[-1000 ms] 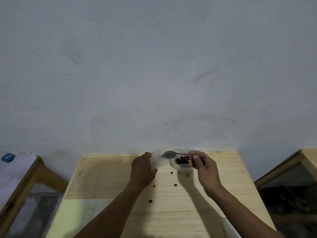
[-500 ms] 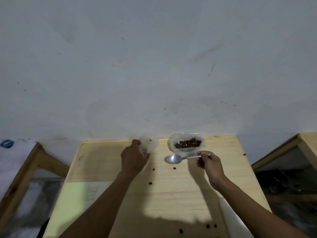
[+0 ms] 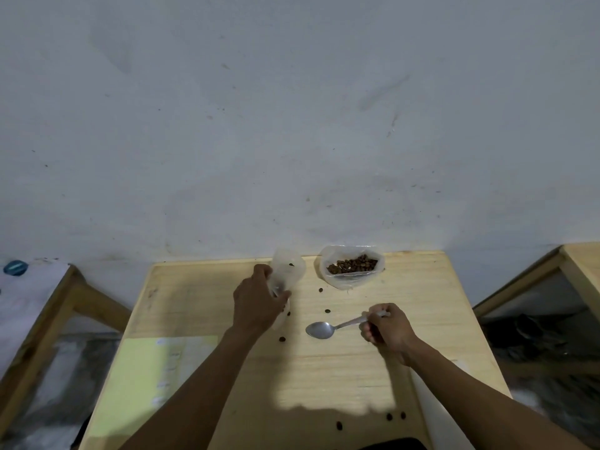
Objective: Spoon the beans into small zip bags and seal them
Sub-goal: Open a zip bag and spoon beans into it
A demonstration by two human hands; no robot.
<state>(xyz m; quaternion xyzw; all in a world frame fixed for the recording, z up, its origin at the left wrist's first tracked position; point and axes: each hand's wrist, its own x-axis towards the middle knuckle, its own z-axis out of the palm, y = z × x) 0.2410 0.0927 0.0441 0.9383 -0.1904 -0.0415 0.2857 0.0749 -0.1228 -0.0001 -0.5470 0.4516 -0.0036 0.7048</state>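
A clear plastic bag of brown beans (image 3: 352,266) stands open at the far middle of the wooden table (image 3: 422,287). My left hand (image 3: 258,302) holds a small clear zip bag (image 3: 287,271) upright to the left of it; a bean or two shows inside. My right hand (image 3: 388,329) grips the handle of a metal spoon (image 3: 319,329), whose empty bowl lies low over the table, nearer to me than the bean bag. Several loose beans (image 3: 327,310) are scattered on the tabletop.
A pale yellow sheet (image 3: 152,378) lies on the table's near left. A white sheet (image 3: 435,414) sits under my right forearm. Three loose beans (image 3: 389,416) lie near the front edge. Wooden frames stand left (image 3: 45,319) and right (image 3: 571,271). A wall rises right behind the table.
My right hand has drawn the spoon away from the bean bag, towards me and down to the table. The left hand has shifted the zip bag left. The view tilted down.
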